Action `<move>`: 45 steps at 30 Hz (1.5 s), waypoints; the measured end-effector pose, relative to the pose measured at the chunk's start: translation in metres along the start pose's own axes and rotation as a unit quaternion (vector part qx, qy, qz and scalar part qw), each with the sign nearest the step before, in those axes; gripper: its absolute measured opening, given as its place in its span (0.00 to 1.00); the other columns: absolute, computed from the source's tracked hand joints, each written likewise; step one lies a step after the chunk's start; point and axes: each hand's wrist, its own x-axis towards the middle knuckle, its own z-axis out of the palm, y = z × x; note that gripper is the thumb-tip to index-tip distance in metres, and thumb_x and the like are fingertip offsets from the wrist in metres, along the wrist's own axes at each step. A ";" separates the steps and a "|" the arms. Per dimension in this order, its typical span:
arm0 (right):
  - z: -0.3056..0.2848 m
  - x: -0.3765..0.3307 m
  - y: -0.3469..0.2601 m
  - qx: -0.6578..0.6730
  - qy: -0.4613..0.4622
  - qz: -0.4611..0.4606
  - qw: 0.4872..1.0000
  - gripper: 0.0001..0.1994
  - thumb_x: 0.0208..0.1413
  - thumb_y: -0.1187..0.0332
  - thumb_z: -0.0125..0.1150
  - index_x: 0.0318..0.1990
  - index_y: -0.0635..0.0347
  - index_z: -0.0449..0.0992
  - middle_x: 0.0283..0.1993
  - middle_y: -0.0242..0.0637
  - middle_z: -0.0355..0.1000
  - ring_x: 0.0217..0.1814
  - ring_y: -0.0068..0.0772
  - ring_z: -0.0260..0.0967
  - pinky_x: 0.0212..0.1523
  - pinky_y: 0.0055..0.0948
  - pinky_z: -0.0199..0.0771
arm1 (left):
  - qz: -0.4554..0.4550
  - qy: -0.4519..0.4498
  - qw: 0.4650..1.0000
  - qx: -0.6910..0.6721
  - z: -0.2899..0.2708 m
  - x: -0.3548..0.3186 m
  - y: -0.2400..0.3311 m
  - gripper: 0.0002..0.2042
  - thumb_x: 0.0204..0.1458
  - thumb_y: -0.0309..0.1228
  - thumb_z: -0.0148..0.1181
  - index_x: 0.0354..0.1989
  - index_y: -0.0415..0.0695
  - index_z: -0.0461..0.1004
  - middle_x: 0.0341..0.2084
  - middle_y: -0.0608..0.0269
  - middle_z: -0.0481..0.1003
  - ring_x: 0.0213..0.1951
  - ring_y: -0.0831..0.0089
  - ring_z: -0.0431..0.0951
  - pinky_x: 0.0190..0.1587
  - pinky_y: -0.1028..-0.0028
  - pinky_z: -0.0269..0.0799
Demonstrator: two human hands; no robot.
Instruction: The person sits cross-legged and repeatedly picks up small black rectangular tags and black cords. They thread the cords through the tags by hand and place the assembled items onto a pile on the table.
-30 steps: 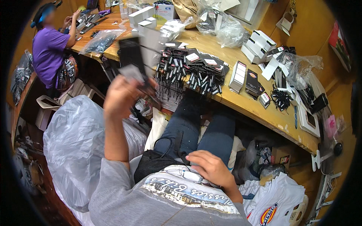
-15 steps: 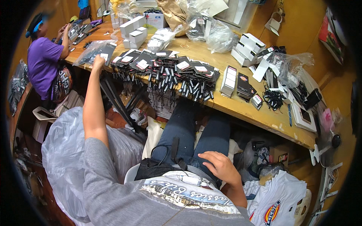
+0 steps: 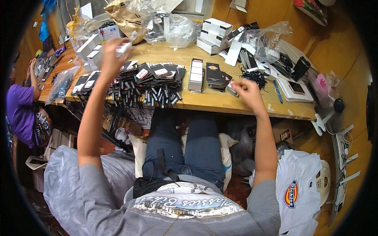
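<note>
My left hand point(image 3: 113, 55) is raised over the back left of the table, smeared by motion. It is beside a clear bag with white pieces point(image 3: 124, 48); whether it grips anything cannot be told. My right hand point(image 3: 249, 93) has its fingers curled at a small stack of tags point(image 3: 231, 89), partly hiding it. Next to that stack lie black cards point(image 3: 214, 74) and an upright-looking pile of white-faced cards point(image 3: 195, 74). Along the table's front edge, a wide spread of black tags point(image 3: 160, 72) has cords with small clips point(image 3: 156, 95) hanging over the edge.
White boxes point(image 3: 214, 34) are stacked at the back, near a brown paper bag point(image 3: 126, 19). A phone point(image 3: 296, 87) rests on white sheets at right. A person in purple point(image 3: 20, 112) works at far left. Grey plastic sacks point(image 3: 69, 187) and white shirts point(image 3: 300, 179) flank my legs.
My view has swung right. My left hand has left the bagged cards at the table's left and risen rightward. My right hand has gone from my lap up to the small tag stack.
</note>
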 end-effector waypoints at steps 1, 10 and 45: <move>-0.004 0.022 0.023 -0.020 0.004 0.003 1.000 0.10 0.42 0.68 0.56 0.30 0.66 0.73 0.24 0.36 0.71 0.23 0.21 0.63 0.26 0.22 0.63 | 0.031 -0.100 0.991 -0.077 0.019 0.015 0.036 0.13 0.40 0.30 0.56 0.36 0.42 0.70 0.34 0.58 0.68 0.42 0.64 0.64 0.47 0.70 0.54; 0.032 0.128 0.050 -0.184 -0.248 0.111 0.945 0.44 0.20 0.51 0.69 0.52 0.52 0.59 0.53 0.48 0.55 0.58 0.45 0.48 0.55 0.35 0.51 | 0.010 -0.490 0.870 -0.059 0.166 0.046 0.075 0.45 0.20 0.56 0.63 0.49 0.42 0.60 0.50 0.51 0.56 0.54 0.53 0.48 0.55 0.60 0.46; 0.001 0.033 0.050 -0.264 -0.008 0.172 0.949 0.17 0.29 0.63 0.66 0.29 0.62 0.74 0.26 0.42 0.70 0.31 0.43 0.67 0.36 0.34 0.64 | -0.370 -0.145 0.648 -0.650 0.085 -0.035 0.193 0.11 0.46 0.26 0.52 0.38 0.33 0.68 0.26 0.61 0.71 0.26 0.81 0.71 0.29 0.83 0.68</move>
